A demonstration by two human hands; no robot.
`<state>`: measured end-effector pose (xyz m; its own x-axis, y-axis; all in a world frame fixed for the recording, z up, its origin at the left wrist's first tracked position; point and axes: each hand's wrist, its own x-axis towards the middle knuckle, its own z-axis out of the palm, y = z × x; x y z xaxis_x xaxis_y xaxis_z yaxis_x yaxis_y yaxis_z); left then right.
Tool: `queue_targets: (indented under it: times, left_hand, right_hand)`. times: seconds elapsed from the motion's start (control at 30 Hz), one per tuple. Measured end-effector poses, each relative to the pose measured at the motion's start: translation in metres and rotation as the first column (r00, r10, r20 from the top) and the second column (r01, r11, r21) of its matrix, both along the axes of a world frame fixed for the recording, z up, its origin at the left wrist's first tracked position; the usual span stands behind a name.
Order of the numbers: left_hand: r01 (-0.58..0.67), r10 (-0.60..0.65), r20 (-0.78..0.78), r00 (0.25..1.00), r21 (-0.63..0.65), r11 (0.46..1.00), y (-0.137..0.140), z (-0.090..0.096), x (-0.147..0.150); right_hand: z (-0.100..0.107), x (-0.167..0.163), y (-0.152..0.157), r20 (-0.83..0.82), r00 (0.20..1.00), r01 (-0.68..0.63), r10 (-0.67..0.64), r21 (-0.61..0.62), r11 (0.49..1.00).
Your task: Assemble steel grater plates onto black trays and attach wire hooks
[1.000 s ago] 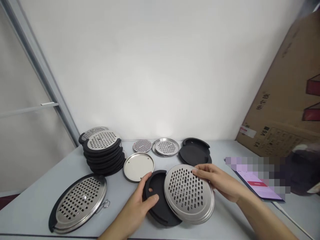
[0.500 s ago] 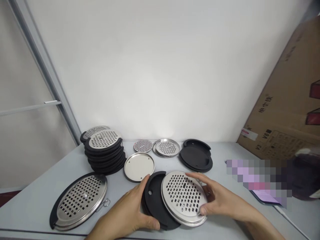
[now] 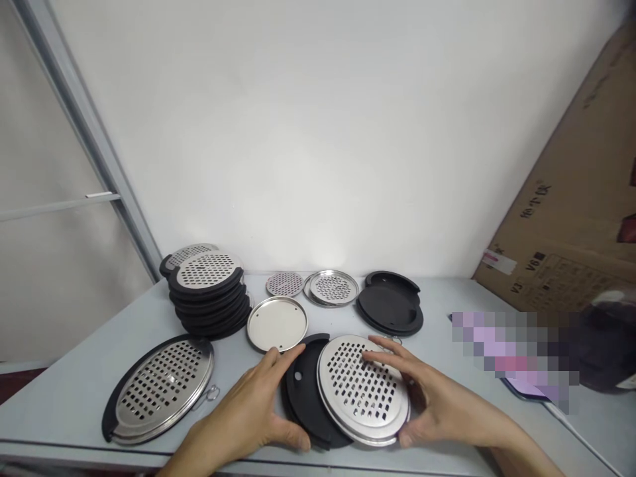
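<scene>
Just in front of me a round perforated metal disc [image 3: 365, 381] sits partway into a black crescent-rimmed round holder [image 3: 304, 391], offset to the right of it. My left hand [image 3: 253, 404] grips the holder's left edge, thumb at the near side and fingers at the far side. Around the disc's right edge curve the fingers and thumb of my right hand [image 3: 427, 394]. Part of a small metal ring [image 3: 396, 340] shows behind my right fingers. Left of my left hand lies another holder with a perforated disc [image 3: 161, 384] in it, a wire ring [image 3: 212, 393] beside it.
A stack of black holders [image 3: 211, 308] topped with perforated discs stands at back left. Behind my hands lie a shallow metal plate [image 3: 277, 322], loose perforated discs [image 3: 334, 289] and black holders [image 3: 390, 305]. A phone [image 3: 527, 391] with a cable and a cardboard box [image 3: 561, 199] are on the right.
The disc has shifted slightly left, further over the black holder. My right fingers have slid onto its upper face. The view has tilted a little.
</scene>
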<state>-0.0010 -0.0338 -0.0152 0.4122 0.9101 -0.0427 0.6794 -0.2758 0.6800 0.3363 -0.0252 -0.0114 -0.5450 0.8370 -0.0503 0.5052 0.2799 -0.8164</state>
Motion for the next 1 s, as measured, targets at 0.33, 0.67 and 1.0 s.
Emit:
queue_targets:
  times: [0.33,0.67,1.0]
  left_hand:
    - [0.047,-0.038,0.184,0.982,-0.042,0.998,0.003,0.003,0.002]
    - [0.040,-0.030,0.238,0.971,-0.038,0.998,0.001,0.003,0.007]
    - [0.059,-0.055,0.217,0.975,-0.014,0.998,0.002,0.005,0.008]
  right_hand:
    - [-0.008,-0.007,-0.003,-0.059,0.997,0.047,-0.047,-0.008,0.999]
    - [-0.010,-0.007,-0.003,-0.114,0.992,0.052,-0.053,-0.014,0.999]
    - [-0.006,-0.019,-0.005,-0.015,0.996,0.093,-0.092,0.058,0.994]
